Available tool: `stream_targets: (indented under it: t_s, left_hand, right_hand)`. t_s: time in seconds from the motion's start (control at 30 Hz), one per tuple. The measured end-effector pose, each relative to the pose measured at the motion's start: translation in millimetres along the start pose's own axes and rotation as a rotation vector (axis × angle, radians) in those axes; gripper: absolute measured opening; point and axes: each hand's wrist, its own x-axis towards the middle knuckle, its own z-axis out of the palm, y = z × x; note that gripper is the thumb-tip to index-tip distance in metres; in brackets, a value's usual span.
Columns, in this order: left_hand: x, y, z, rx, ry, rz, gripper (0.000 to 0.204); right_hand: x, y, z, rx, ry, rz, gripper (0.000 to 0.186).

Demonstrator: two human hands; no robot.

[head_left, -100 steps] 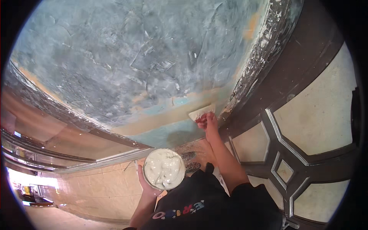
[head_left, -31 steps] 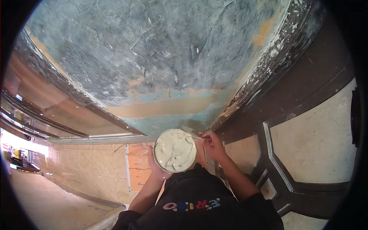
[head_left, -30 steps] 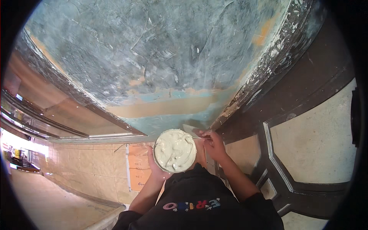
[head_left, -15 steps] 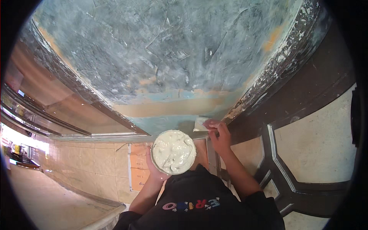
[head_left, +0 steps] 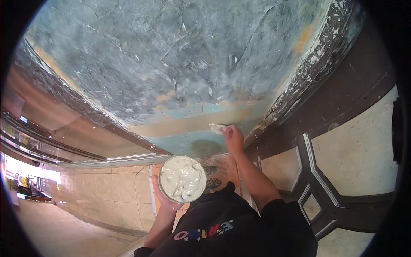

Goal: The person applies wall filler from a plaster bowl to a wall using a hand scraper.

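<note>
My left hand point(head_left: 166, 200) is closed round the side of a round tub point(head_left: 182, 179) filled with glossy off-white putty, its surface swirled and lumpy. In my right hand point(head_left: 233, 138) is a putty knife point(head_left: 217, 127), pinched by its handle, which the fingers mostly hide. Whitish putty seems to coat its blade, which points left along the lower part of the wall point(head_left: 180, 77), over a tan band point(head_left: 180, 124). Whether the blade touches the wall, I cannot tell. That wall is patchy grey-blue with trowel marks.
Peeling dark wooden frames point(head_left: 295, 81) flank the wall. To the right stands a dark door with pale panels point(head_left: 355, 145); glass panes point(head_left: 85, 111) are at left. Below lie tan tiles point(head_left: 115, 188) and an orange printed sheet point(head_left: 222, 169), with my feet on it.
My right hand has moved up and slightly left along the wall, and the putty knife's blade has turned more edge-on. The tub in my left hand has shifted left and a little lower.
</note>
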Motion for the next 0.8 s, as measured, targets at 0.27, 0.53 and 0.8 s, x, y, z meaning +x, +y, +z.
stream_targets:
  t_s: [0.27,0.53,0.8]
  left_hand:
    - [-3.4,17.1,-4.0,-0.054,0.001,-0.011,0.078]
    - [14.9,18.6,-4.8,0.044,-0.02,-0.063,0.08]
    - [18.8,19.9,-0.5,0.011,-0.024,-0.095,0.078]
  right_hand:
    - [-27.3,38.0,-33.8,0.261,0.113,0.217,0.018]
    - [2.2,-40.7,-23.4,-0.115,0.061,-0.025,0.021]
    - [-1.2,-0.6,-87.1,-0.178,0.117,0.04,0.021]
